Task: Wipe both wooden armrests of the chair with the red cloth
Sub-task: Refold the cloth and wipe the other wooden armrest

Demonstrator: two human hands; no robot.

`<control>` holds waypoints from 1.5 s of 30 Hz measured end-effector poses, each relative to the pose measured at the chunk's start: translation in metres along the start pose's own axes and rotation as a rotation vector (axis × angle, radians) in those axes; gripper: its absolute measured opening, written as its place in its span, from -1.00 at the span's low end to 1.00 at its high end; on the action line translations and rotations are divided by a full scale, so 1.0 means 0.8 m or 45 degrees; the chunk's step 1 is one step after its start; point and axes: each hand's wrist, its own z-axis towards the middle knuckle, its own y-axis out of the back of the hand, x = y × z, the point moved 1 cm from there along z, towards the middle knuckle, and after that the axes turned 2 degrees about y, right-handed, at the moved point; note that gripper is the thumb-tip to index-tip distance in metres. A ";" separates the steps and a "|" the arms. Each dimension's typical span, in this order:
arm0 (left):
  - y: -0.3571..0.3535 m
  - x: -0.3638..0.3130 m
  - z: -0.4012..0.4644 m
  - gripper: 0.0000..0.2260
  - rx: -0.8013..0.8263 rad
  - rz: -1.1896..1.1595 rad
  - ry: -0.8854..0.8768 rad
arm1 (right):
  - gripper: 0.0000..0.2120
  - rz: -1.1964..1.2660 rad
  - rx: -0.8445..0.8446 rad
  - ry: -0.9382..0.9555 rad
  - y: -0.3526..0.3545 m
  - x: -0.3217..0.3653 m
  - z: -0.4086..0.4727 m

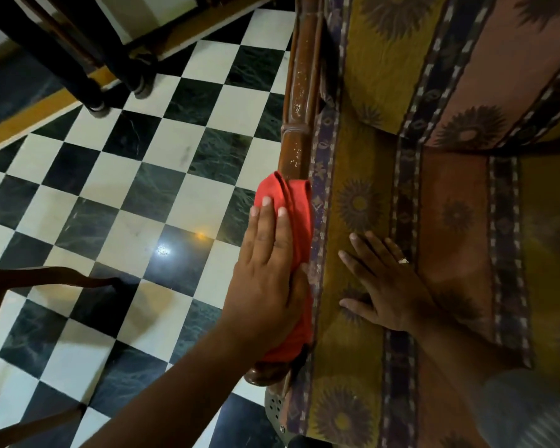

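Observation:
A red cloth is folded over the near half of a brown wooden armrest, which runs from the top of the view down to its rounded front end. My left hand lies flat on the cloth, fingers stretched forward and thumb tucked round its inner side, pressing it onto the wood. The bare wood beyond the cloth shows pale specks. My right hand rests palm down with fingers spread on the patterned seat cushion, holding nothing. The chair's other armrest is out of view.
A black-and-white chequered floor lies left of the chair. Dark table legs stand at the top left. Thin wooden pieces of other furniture reach in at the lower left. The patterned backrest cushion fills the top right.

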 end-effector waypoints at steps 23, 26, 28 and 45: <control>0.004 -0.019 0.083 -0.31 -0.002 0.086 0.062 | -0.13 0.005 0.042 -0.033 -0.006 0.002 -0.005; 0.003 -0.020 0.060 -0.34 0.025 0.151 0.002 | -0.13 0.016 0.030 -0.028 -0.003 0.002 -0.005; 0.004 -0.014 0.055 -0.38 0.051 0.190 -0.129 | -0.12 0.029 0.011 -0.032 -0.007 0.002 -0.007; 0.024 -0.010 0.206 -0.30 -0.019 0.110 -0.064 | -0.13 0.053 0.038 -0.041 -0.003 -0.001 0.000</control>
